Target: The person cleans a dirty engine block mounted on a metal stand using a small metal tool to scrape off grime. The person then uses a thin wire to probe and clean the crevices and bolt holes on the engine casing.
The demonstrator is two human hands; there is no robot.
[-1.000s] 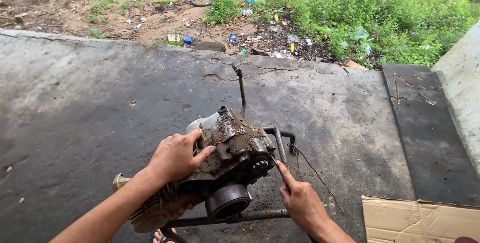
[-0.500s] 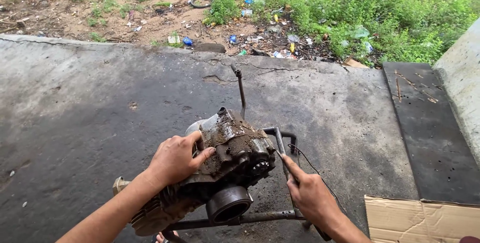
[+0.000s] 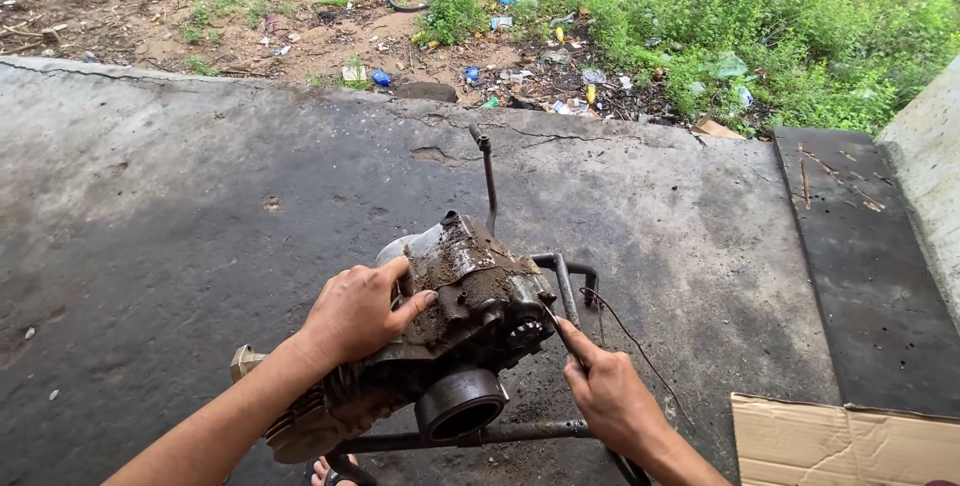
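Since a second ago, the right hand (image 3: 612, 401) is sitting a touch lower and closer to me, the engine and left hand barely shifting. I'm seeing the dirty engine block (image 3: 455, 331) resting tilted on a dark metal tube frame (image 3: 560, 281) over the concrete floor (image 3: 200, 216), low in the middle of view. The left hand (image 3: 357, 311) is pressing flat on the engine's muddy top, fingers spread and curled over the casing, its grip wrapped on the engine. The right hand's grip is closing on a thin tool (image 3: 555, 324), index finger pointing along it, tip touching the engine's right side near a small gear. A round dark cover (image 3: 460, 404) is facing me just under the hands. A thin wire (image 3: 640, 351) is trailing off to the right. An upright lever rod (image 3: 488, 176) is sticking up behind the engine. A cardboard sheet (image 3: 840, 441) is lying at bottom right, a dark slab (image 3: 860, 266) beyond it. Litter-strewn dirt and grass (image 3: 700, 36) are running along the far edge.
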